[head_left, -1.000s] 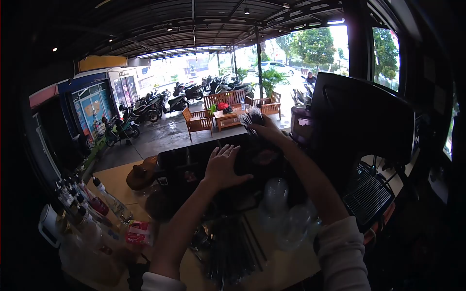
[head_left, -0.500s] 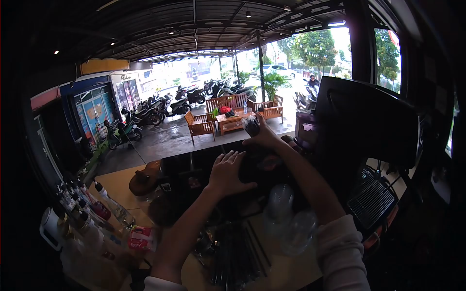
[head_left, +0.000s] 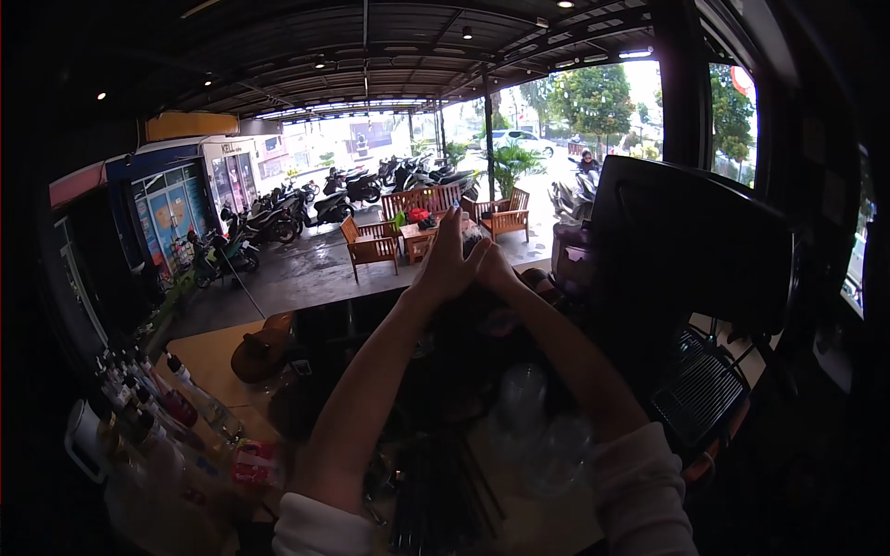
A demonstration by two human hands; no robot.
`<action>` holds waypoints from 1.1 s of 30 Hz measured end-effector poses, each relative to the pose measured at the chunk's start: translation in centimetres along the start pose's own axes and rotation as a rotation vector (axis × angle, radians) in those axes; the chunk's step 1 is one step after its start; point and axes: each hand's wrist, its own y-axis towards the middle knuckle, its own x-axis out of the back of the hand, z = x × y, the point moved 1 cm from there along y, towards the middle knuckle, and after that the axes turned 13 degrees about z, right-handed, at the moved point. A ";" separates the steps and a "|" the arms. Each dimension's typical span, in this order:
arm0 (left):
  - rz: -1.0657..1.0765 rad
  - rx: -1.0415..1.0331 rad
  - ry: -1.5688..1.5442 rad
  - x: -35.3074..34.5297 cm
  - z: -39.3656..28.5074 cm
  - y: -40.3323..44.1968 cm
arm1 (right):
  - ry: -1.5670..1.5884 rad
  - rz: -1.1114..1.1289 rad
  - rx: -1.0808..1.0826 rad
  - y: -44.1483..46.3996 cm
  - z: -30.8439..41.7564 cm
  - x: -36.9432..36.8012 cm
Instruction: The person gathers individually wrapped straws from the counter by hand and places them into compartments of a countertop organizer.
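Observation:
My right hand (head_left: 496, 267) is closed around a small clear container with dark contents (head_left: 472, 239), held out over the far side of the dark counter. Most of it is hidden behind my fingers, so its exact kind is unclear. My left hand (head_left: 443, 262) is at its left side, with fingers stretched upward and the thumb side close to my right hand. Whether the left palm touches the container does not show. Below my forearms, a clear plastic cup (head_left: 524, 389) and another clear rounded piece (head_left: 559, 454) are near a bundle of thin black sticks (head_left: 436, 496).
Pump-topped bottles (head_left: 206, 398) and a white-handled jug (head_left: 85, 440) crowd the left. A red packet (head_left: 257, 461) and a brown rounded object (head_left: 264, 350) sit nearby. A black monitor (head_left: 691, 241) and slatted tray (head_left: 702, 385) stand right. Beyond are wooden chairs (head_left: 371, 248) and parked motorbikes.
My left hand has moved up and right from over the counter to beside the container. My right hand still holds it, slightly lower. The view has shifted a little.

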 end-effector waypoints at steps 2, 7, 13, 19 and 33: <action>0.029 0.024 0.028 -0.4 -0.4 0.9 | 0.250 0.029 0.081 -0.2 0.2 -0.2; 0.401 0.284 0.094 -0.4 -0.8 1.2 | 0.331 0.123 0.079 -1.4 2.1 0.6; 0.314 0.242 0.169 0.7 -1.1 -0.1 | -0.149 0.318 -0.205 -0.2 0.4 1.1; 0.353 0.185 0.342 3.7 -5.5 -2.3 | -0.277 0.341 -0.411 -2.4 6.0 2.5; 0.192 0.055 0.172 8.4 -17.0 -21.5 | -0.214 0.321 -0.045 -18.8 27.3 -0.4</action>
